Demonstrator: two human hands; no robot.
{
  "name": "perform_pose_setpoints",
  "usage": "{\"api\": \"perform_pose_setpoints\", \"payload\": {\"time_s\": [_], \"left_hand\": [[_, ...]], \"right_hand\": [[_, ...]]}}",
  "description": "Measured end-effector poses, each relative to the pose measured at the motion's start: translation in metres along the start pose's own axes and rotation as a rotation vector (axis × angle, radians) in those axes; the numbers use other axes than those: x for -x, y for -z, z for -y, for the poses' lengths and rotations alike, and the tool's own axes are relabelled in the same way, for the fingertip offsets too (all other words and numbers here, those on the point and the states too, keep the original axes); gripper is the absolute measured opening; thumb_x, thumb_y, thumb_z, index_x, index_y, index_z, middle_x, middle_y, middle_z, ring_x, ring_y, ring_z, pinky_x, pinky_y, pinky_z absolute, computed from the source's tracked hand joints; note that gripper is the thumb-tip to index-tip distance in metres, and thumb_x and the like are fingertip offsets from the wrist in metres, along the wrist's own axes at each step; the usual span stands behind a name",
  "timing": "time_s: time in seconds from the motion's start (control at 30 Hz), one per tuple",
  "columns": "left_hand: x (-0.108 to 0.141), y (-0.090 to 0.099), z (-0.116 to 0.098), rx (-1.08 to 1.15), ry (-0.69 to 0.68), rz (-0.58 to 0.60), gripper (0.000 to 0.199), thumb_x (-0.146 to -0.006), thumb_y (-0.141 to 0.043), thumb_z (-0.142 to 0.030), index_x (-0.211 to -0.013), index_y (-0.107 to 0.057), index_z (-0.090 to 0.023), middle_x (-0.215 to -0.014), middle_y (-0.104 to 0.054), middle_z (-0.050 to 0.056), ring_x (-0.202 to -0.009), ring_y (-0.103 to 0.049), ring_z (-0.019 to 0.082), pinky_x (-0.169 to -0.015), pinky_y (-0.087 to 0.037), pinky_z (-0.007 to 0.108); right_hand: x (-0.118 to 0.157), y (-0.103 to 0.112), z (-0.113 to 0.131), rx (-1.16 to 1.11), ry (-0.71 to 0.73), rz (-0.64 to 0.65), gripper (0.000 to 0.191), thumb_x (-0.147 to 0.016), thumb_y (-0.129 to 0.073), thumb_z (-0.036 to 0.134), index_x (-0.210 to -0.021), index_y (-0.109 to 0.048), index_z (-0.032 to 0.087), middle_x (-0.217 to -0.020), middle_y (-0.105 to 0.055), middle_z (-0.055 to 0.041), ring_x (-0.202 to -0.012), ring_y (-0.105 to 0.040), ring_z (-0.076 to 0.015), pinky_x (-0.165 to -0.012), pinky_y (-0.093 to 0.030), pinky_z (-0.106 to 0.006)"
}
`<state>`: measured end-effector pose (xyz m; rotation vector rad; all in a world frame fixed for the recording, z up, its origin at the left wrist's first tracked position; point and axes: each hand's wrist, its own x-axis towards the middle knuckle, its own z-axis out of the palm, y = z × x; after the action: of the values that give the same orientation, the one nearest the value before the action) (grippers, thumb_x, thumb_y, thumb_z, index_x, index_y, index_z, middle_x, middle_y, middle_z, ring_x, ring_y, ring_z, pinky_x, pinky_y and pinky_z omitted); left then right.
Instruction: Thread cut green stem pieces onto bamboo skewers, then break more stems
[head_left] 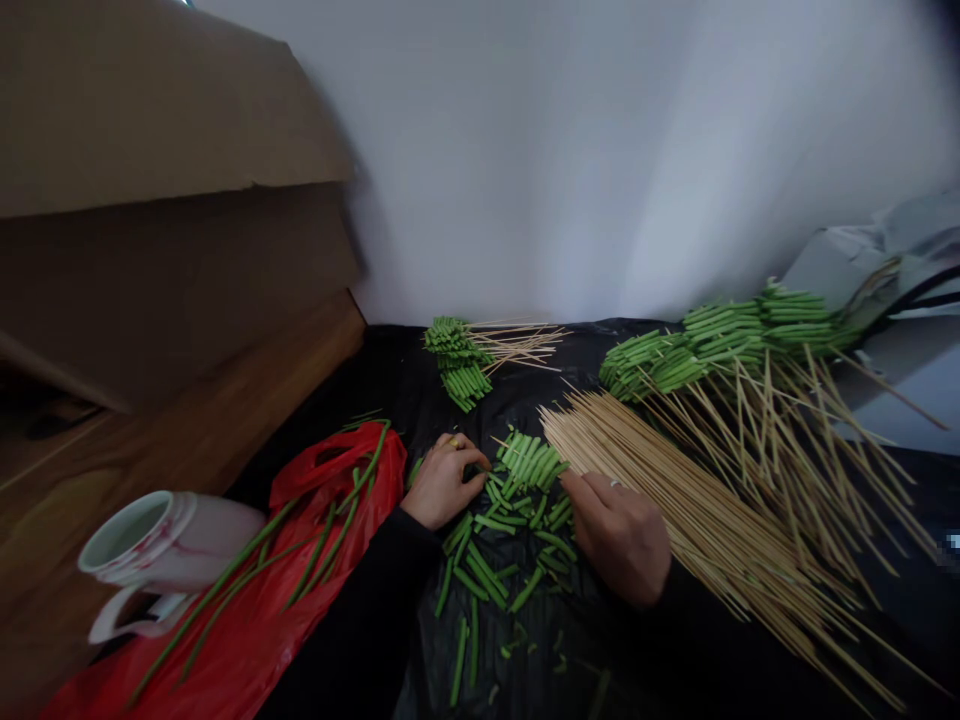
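My right hand (619, 535) is closed at the right end of a skewered row of cut green bean pieces (534, 462); a thin pale tip pokes out at the row's upper left. Its grip on the skewer is mostly hidden by the fingers. My left hand (448, 482) rests palm down just left of that row, thumb and forefinger apart, nothing visible between them. Loose cut green bean pieces (484, 575) lie scattered below and between both hands on black plastic sheeting (517, 385).
Bare bamboo skewers (697, 490) lie in a thick bundle at right. Finished bean skewers are stacked behind them (720, 340) and near the wall (461, 360). On the left are a red plastic bag (375, 470) with long beans, a tipped mug (202, 540) and a cardboard box (172, 110).
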<state>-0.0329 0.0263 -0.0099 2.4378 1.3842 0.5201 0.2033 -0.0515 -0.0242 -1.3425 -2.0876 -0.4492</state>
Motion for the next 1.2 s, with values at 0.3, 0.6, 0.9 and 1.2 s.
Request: {"api": "perform_pose_setpoints", "payload": {"time_s": [0.3,0.6,0.9,1.2], "left_hand": [[-0.003,0.001,0.002,0.396,0.153,-0.246,0.018,-0.080,-0.064,-0.026,-0.094,-0.074,-0.026,-0.089,-0.071,0.005,-0.092,-0.057,0.023,-0.087,-0.039,0.032],[-0.005,0.002,-0.007,1.411,0.539,-0.157,0.033,-0.064,-0.081,-0.030,-0.091,-0.073,-0.013,-0.081,-0.071,0.005,-0.067,-0.061,0.009,-0.066,-0.046,0.020],[-0.005,0.002,-0.012,1.506,0.565,-0.122,0.034,-0.059,-0.085,-0.026,-0.087,-0.071,-0.012,-0.082,-0.072,0.007,-0.070,-0.064,0.010,-0.063,-0.048,0.017],[-0.004,-0.001,-0.011,1.520,0.534,-0.126,0.032,-0.059,-0.085,-0.025,-0.085,-0.072,-0.013,-0.080,-0.073,0.006,-0.070,-0.064,0.009,-0.064,-0.047,0.017]], "right_hand": [[0.000,0.000,0.000,-0.010,-0.025,-0.006,0.022,-0.088,-0.046,0.012,-0.096,-0.066,0.018,-0.066,-0.053,0.0001,-0.058,-0.043,-0.0126,-0.057,-0.026,-0.031],[0.001,0.000,0.003,-0.026,-0.007,0.006,0.026,-0.091,-0.044,0.013,-0.103,-0.066,0.016,-0.066,-0.053,-0.0003,-0.058,-0.044,-0.0132,-0.057,-0.026,-0.032],[0.001,-0.001,0.004,-0.046,-0.006,0.003,0.027,-0.091,-0.042,0.012,-0.103,-0.066,0.015,-0.066,-0.054,-0.0006,-0.058,-0.044,-0.0132,-0.057,-0.026,-0.031],[0.001,0.000,0.004,-0.057,-0.007,0.027,0.026,-0.090,-0.043,0.012,-0.102,-0.066,0.015,-0.067,-0.054,-0.0009,-0.059,-0.045,-0.0127,-0.058,-0.027,-0.031]]}}
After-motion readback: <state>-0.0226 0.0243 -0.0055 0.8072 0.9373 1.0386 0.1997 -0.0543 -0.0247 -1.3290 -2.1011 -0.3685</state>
